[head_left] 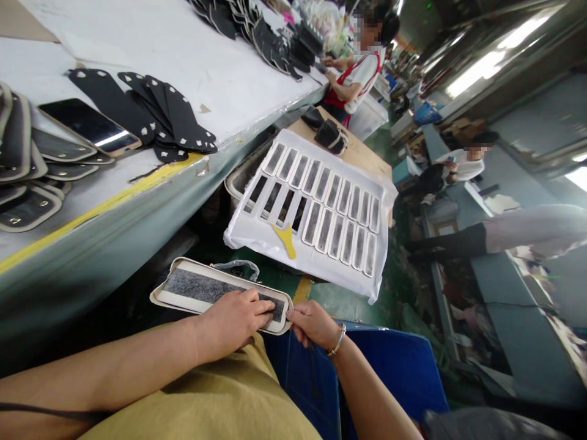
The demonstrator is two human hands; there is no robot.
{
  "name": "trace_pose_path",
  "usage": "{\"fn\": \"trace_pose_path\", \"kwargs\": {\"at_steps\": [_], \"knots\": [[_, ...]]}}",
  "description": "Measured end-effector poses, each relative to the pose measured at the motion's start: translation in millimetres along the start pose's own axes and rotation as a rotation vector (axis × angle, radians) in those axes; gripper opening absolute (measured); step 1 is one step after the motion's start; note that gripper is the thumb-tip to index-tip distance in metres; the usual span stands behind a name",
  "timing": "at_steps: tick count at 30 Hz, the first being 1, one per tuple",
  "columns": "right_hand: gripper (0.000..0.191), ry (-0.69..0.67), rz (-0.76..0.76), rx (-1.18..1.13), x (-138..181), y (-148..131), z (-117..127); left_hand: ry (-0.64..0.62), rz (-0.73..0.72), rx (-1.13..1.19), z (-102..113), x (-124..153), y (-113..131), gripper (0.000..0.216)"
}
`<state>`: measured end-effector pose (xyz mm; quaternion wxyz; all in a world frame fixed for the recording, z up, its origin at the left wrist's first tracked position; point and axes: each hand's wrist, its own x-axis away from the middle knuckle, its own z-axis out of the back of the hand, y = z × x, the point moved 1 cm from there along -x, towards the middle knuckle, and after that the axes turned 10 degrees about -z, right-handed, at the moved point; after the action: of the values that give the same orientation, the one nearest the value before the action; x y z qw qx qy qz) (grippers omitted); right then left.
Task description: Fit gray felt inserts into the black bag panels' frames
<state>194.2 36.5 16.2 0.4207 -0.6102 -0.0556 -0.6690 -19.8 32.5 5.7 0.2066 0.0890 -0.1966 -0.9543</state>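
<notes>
In front of my lap is a long, cream-rimmed bag-like piece [195,284] with a grey fuzzy strip along its upper face and rounded corners. My left hand [243,315] lies across its right half, fingers pressed on the strip, gripping the near edge. At the right end, my right hand [312,324] pinches the rim between thumb and fingers; a bracelet is on that wrist. A clear plastic-wrapped strap [238,266] shows behind the piece. Its underside is hidden.
Ahead is a white-covered board [339,269] with rows of grey strips and a yellow spatula-like tool [285,240]. The table at left bears a phone [89,125], black cut pieces [172,116] and cream-edged panels [27,201]. A blue bin [394,360] stands right. People work beyond.
</notes>
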Motion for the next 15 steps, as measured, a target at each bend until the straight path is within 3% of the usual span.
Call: {"fn": "trace_pose_path", "kwargs": {"at_steps": [6,11,15], "knots": [[0.036,-0.094,0.01,-0.063,-6.5,3.6,4.9,-0.026,0.004,0.018,6.7,-0.2,1.0,0.048],[0.063,-0.265,0.056,-0.31,-21.2,21.3,6.7,-0.033,0.01,0.056,14.7,-0.1,2.5,0.05],[0.05,-0.361,0.142,-0.514,-34.0,35.4,1.4,-0.02,0.021,0.062,16.8,0.1,3.2,0.05]]}}
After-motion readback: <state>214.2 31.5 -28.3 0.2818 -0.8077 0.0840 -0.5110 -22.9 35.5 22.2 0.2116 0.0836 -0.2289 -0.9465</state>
